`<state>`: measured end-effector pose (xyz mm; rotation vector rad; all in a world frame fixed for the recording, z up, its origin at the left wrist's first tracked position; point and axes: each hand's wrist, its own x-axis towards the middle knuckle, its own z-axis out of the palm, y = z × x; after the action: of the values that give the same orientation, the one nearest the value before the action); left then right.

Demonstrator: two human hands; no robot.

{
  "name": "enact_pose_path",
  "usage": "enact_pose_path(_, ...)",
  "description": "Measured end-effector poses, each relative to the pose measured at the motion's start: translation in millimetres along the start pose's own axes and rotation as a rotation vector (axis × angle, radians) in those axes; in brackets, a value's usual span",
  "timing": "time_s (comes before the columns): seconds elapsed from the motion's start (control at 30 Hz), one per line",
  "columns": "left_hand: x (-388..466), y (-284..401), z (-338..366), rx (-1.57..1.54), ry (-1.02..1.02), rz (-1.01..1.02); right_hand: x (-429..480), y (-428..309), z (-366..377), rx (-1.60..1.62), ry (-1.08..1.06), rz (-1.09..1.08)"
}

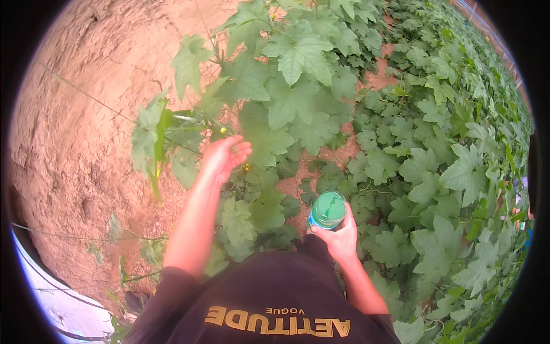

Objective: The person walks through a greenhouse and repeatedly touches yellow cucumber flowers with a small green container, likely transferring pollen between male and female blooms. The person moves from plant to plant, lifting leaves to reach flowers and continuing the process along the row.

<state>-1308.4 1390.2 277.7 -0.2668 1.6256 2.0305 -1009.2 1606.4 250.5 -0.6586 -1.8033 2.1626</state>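
My right hand (343,241) is wrapped around a clear container (328,210) in front of my body. Its round top faces me and looks green, and a bit of blue shows low on its side. Reaching further forward, my left hand (225,157) has its fingers loosely bent and apart, with nothing visible in them. A small yellow flower bud (223,130) sits just above that hand, among the stems of a leafy vine (296,56). Broad lobed leaves hang to the right of the fingers, and a yellow blossom (246,167) shows just below them.
A rough earthen wall (86,129) rises on the left, with a thin line (86,95) stretched across it. Dense vines (429,172) cover the right side, with strips of bare soil (339,150) between. White sheeting (64,309) lies at the lower left.
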Motion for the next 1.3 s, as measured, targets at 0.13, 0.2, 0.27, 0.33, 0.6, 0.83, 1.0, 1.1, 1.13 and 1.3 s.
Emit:
enact_pose_path(0.13, -3.0, 23.8, 10.9, 0.046, -0.011, 0.024, -4.5, 0.5, -1.8, 0.007, -0.018, -0.019)
enact_pose_path(0.2, -4.2, 32.7, 12.4, 0.043, -0.035, 0.039, -6.2, 1.2, -2.8, -0.017, -0.011, -0.002)
enact_pose_path(0.27, -5.5, 39.5, 13.6, 0.048, -0.052, 0.058, -7.4, 1.2, -3.6, -0.019, -0.014, -0.002)
enact_pose_path(0.33, -7.7, 45.9, 15.4, 0.044, -0.066, 0.069, -8.5, 0.1, -4.0, 0.013, -0.036, -0.03)
enact_pose_path(0.6, -14.3, 58.4, 30.6, 0.063, -0.051, 0.113, -17.2, -8.4, -11.5, -0.058, 0.005, -0.093)
enact_pose_path(0.83, 4.6, 54.1, 12.6, 0.023, -0.092, 0.147, -27.0, 2.0, -25.4, -0.077, 0.003, -0.146)
enact_pose_path(1.0, 19.6, 58.5, -0.4, 0.034, -0.123, 0.133, -25.4, 8.6, -26.2, -0.266, 0.06, -0.042)
enact_pose_path(1.1, 22.9, 55.1, -3.0, 0.058, -0.092, 0.138, -27.7, 4.7, -30.2, -0.267, 0.036, -0.01)
enact_pose_path(1.13, 23.6, 54.3, -2.3, 0.056, -0.096, 0.129, -30.6, 2.0, -30.5, -0.261, 0.042, 0.015)
enact_pose_path(1.3, 24.2, 51.3, -0.4, 0.033, -0.098, 0.119, -37.8, -10.4, -34.5, -0.258, 0.025, 0.044)
